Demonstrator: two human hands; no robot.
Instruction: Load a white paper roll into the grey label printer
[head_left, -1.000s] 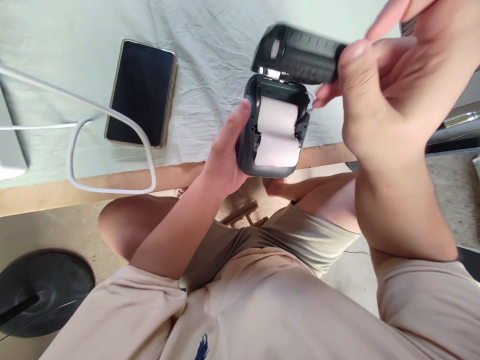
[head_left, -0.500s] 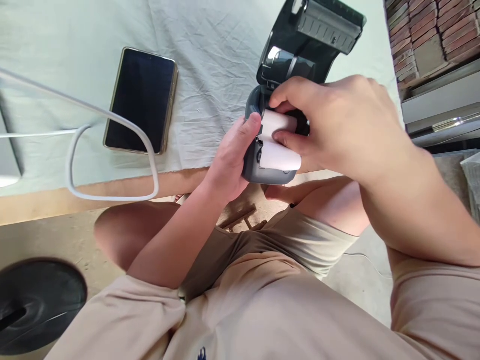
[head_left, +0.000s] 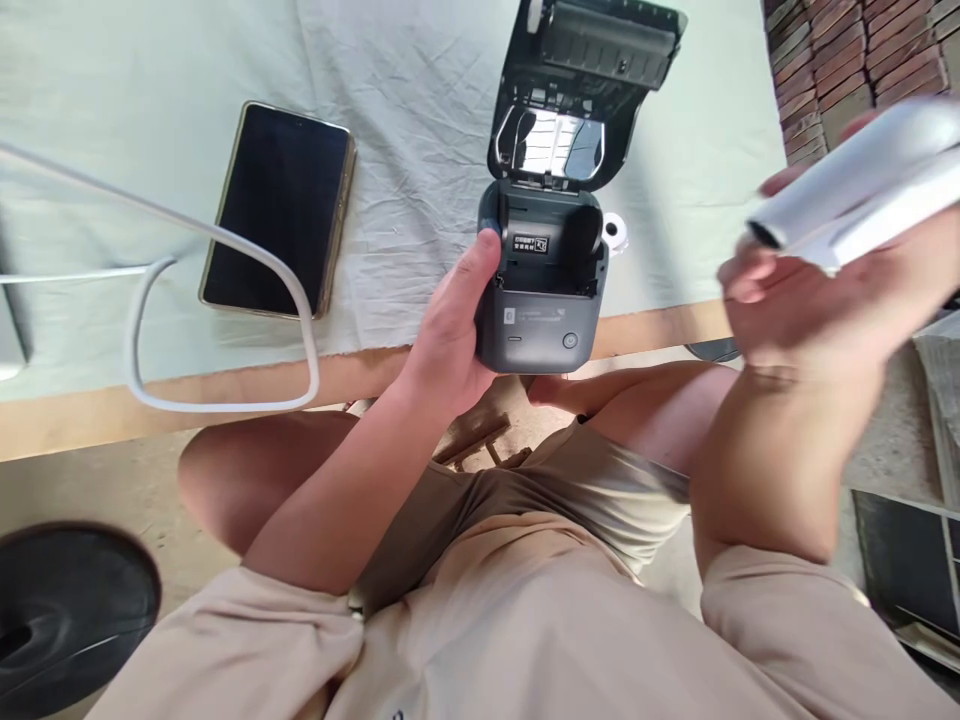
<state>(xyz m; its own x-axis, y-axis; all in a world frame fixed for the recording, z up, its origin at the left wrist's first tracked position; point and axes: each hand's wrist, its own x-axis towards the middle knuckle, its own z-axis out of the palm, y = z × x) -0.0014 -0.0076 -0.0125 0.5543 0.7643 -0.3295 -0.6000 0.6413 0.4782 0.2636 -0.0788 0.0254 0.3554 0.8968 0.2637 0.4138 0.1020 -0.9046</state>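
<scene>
While the printer (head_left: 541,290) sits at the table's near edge with its lid (head_left: 574,90) flung wide open and tilted back over the cloth (head_left: 420,120), its paper bay shows bare, dark plastic with a small label inside. Left hand (head_left: 450,340) is wrapped around the printer's left side, thumb up along the grey body, fingers closed under it, gripping it steady above the lap. Over on the right, the right hand (head_left: 795,300) is lifted well clear of the printer, fingers curled around a white paper roll (head_left: 855,195), which is blurred and tilted, its open core end pointing left. Just beside the printer's right corner lies a small white spool (head_left: 613,230) on the cloth. Front face of the printer shows a round button (head_left: 569,340) low on the right. Further left on the cloth, a phone (head_left: 279,210) lies face up, screen dark, well apart from the printer. A white cable (head_left: 225,300) loops across the cloth and over the table edge (head_left: 187,400) near the phone. Down at the lower left, a round black base (head_left: 75,610) rests on the floor. Top right corner shows stacked bricks (head_left: 855,60) beyond the table. Beige shorts (head_left: 525,600) fill the foreground.
</scene>
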